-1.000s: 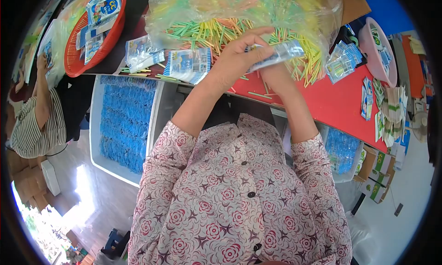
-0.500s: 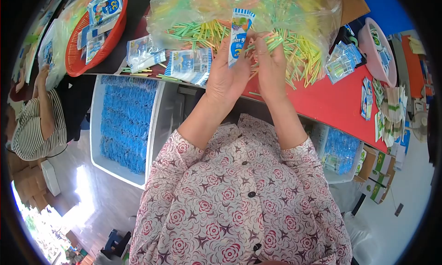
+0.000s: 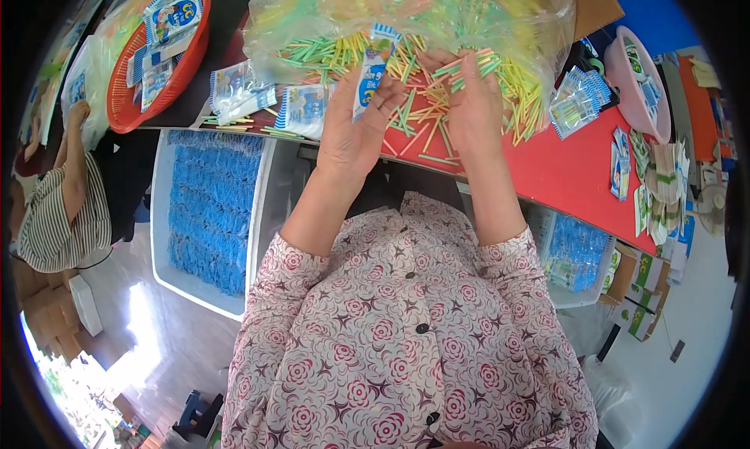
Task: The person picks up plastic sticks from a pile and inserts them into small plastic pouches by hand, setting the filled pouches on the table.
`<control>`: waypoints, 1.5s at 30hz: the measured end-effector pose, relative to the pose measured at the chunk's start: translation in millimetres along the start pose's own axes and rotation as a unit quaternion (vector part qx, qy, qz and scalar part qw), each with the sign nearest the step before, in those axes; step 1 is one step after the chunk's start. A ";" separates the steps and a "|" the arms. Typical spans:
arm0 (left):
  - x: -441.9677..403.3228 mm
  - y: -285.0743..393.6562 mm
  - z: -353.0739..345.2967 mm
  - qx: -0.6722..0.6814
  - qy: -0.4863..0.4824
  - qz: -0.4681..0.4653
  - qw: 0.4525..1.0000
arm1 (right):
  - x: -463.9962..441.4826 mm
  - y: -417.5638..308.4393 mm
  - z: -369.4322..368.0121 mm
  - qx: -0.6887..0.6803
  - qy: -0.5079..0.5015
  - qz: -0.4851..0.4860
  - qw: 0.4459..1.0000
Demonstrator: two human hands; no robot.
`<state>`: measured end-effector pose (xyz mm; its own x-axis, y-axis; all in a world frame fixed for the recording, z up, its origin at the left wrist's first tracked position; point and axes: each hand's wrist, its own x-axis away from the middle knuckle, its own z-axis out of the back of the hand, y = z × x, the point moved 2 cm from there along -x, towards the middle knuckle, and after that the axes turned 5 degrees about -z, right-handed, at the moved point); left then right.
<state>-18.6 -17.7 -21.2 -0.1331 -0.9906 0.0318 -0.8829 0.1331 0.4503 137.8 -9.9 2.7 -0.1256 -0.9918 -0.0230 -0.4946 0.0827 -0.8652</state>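
blue-white packet (image 3: 373,65) tilted up in left hand (image 3: 350,129), grip half-curled round it; right hand (image 3: 476,109) has grip pinched on pastel sticks (image 3: 487,61), over red bench (image 3: 562,172). i'd even the stick ends, squeeze lightly.

The clear plastic bag (image 3: 414,8) is cut off by the upper edge; its contents show only as blurred colour. The right hand (image 3: 476,109) partly hides the sticks (image 3: 487,62) it holds. Fine print on the packet (image 3: 374,66) is illegibly small.
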 end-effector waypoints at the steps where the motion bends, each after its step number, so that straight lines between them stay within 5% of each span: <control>1: 0.7 -0.1 1.6 -0.019 -0.008 0.003 1.000 | 2.2 -3.9 -1.2 -0.026 0.005 -0.022 0.999; 6: 8.0 0.9 6.3 -0.146 -0.018 -0.010 0.989 | 3.3 -21.7 2.3 -0.126 -0.044 -0.043 0.990; 15: 22.1 7.9 9.7 -0.273 -0.040 -0.053 0.960 | 29.5 -56.7 -27.6 -0.084 -0.082 0.044 0.992; 27: 24.5 9.2 5.0 -0.380 -0.068 -0.098 0.917 | 35.2 -49.8 -47.6 -0.038 0.011 0.043 0.998; 31: 22.2 10.0 8.3 -0.403 -0.048 -0.102 0.908 | 37.0 -49.8 -46.6 -0.007 -0.008 0.086 0.996; 36: 20.0 13.1 3.9 -0.389 -0.042 -0.110 0.914 | 39.0 -51.4 -49.4 0.201 0.019 0.125 0.971; 38: 17.3 14.1 5.5 -0.460 -0.056 -0.155 0.872 | 43.1 -47.7 -47.9 0.270 0.023 0.129 0.954; 45: 19.5 10.0 10.8 -0.476 -0.051 -0.148 0.865 | 43.4 -44.8 -33.8 0.291 0.022 0.153 0.944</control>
<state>-34.9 -35.4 -25.8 -0.0474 -0.9623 -0.2680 -0.1200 -0.2609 0.9579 125.4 -53.4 57.4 -0.2280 -0.9238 -0.3076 0.1246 0.2857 -0.9502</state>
